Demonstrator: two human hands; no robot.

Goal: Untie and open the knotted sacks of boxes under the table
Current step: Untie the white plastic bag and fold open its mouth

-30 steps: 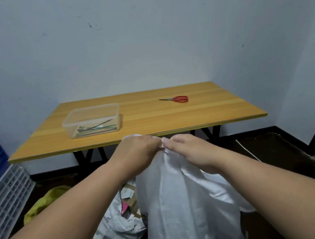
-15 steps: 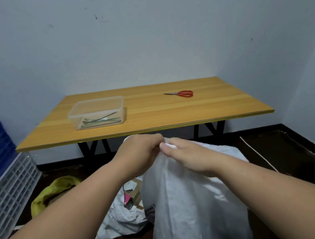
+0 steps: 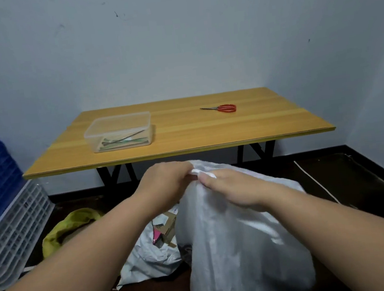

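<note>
Both hands meet at the top of a tall white sack (image 3: 235,243) that stands on the floor in front of the wooden surface (image 3: 184,131). The left hand (image 3: 167,186) is curled into a loose fist around the gathered neck of the sack, and the right hand (image 3: 234,188) lies flatter over the plastic, its fingertips (image 3: 208,179) pinching the same bunched white material just beside the left knuckles. The two hands touch or nearly touch at that point; the knot itself is hidden between them, so whether it is tied or loose cannot be told.

The sack's top sits just below the front edge of the surface, between the black legs (image 3: 115,175), and its body bulges down toward the viewer, filling the lower middle of the view. Left of it, lower on the floor, lies a second pale sack (image 3: 146,258), open at the mouth, with cardboard boxes (image 3: 166,227) showing inside. Further left a yellow bag (image 3: 75,223) slumps near stacked white and blue crates (image 3: 4,209) that close off that side.

On the surface stand a clear lidded container (image 3: 119,134) and red-handled scissors (image 3: 222,108), well apart. To the right of the sack the dark floor (image 3: 347,175) is open, crossed by a white cord (image 3: 314,179).
</note>
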